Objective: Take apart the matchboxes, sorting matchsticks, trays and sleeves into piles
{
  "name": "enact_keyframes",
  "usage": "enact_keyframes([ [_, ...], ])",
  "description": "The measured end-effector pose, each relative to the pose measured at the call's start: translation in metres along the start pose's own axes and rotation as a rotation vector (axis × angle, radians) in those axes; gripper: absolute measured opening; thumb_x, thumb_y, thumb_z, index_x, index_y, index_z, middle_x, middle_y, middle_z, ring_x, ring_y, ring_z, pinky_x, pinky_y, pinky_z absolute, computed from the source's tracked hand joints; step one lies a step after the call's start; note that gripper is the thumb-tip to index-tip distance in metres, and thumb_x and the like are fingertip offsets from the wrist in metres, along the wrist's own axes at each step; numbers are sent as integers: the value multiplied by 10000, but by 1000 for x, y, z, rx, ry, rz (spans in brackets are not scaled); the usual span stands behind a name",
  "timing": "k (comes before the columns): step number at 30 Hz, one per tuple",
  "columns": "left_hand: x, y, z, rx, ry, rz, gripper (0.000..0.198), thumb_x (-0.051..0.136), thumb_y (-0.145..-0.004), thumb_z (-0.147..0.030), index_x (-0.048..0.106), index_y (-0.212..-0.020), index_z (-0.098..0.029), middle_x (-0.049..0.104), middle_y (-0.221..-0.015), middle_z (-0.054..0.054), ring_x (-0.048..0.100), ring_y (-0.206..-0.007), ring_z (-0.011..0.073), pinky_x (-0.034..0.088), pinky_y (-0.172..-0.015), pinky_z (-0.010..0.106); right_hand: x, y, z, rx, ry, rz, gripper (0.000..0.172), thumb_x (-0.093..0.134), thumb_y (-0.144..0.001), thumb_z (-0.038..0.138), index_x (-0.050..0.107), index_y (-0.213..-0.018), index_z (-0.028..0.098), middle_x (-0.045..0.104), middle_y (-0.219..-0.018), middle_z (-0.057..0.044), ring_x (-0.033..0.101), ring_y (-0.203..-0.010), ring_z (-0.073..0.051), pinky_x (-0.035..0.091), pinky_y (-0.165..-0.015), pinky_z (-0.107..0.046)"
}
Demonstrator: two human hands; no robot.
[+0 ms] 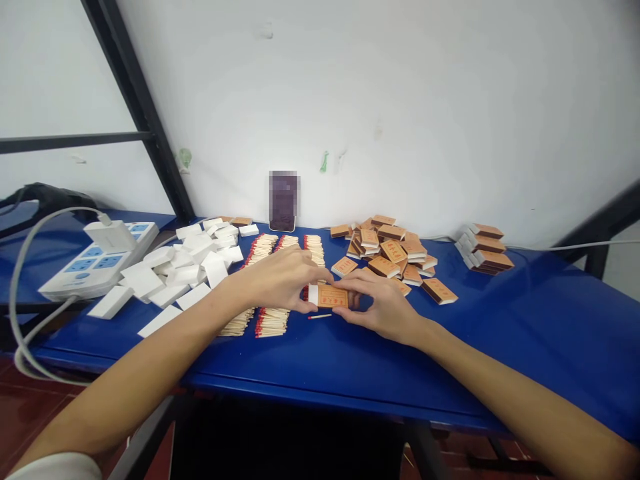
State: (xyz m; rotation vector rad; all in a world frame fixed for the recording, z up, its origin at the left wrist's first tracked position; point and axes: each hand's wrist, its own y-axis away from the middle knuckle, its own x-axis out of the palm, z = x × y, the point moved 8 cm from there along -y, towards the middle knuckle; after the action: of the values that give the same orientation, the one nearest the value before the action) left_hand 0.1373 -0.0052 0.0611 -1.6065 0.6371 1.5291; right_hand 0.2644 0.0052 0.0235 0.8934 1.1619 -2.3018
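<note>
Both hands hold one matchbox (pixel 333 297) just above the table. Its orange printed sleeve faces up, and a white end of the inner tray (pixel 313 294) sticks out on the left. My left hand (pixel 280 280) is closed, thumb and fingers pinching that tray end. At the sleeve's right end, my right hand (pixel 385 305) grips between thumb and fingers. A single match (pixel 320 317) lies on the table just below the box. Rows of red-tipped matches (pixel 271 323) lie under and around my left hand, partly hidden by it.
White trays (pixel 185 273) are heaped at left, beside a power strip (pixel 103 260) with a charger and cable. Orange sleeves (pixel 393 252) lie piled right of centre. Matchboxes with white trays showing (pixel 487 248) are stacked farther right. A phone (pixel 283 201) leans against the wall.
</note>
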Motion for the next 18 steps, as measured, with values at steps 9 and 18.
enact_keyframes([
  [9, 9, -1, 4, -35, -23, 63, 473, 798, -722, -388, 686, -1144, -205, 665, -770, 30, 559, -776, 218, 346, -700, 301, -10, 6, -10, -17, 171, 151, 373, 675, -860, 360, 676, -1210, 232, 697, -972, -61, 578, -602, -133, 508, -574, -301],
  [18, 7, -1, 2, -36, -41, 70, 470, 791, -723, -388, 693, -1147, -208, 644, -754, 30, 540, -789, 224, 343, -705, 314, -80, 4, -30, 89, 420, -132, 290, 575, -854, 379, 648, -1086, 222, 707, -902, -69, 572, -601, -185, 465, -625, -357],
])
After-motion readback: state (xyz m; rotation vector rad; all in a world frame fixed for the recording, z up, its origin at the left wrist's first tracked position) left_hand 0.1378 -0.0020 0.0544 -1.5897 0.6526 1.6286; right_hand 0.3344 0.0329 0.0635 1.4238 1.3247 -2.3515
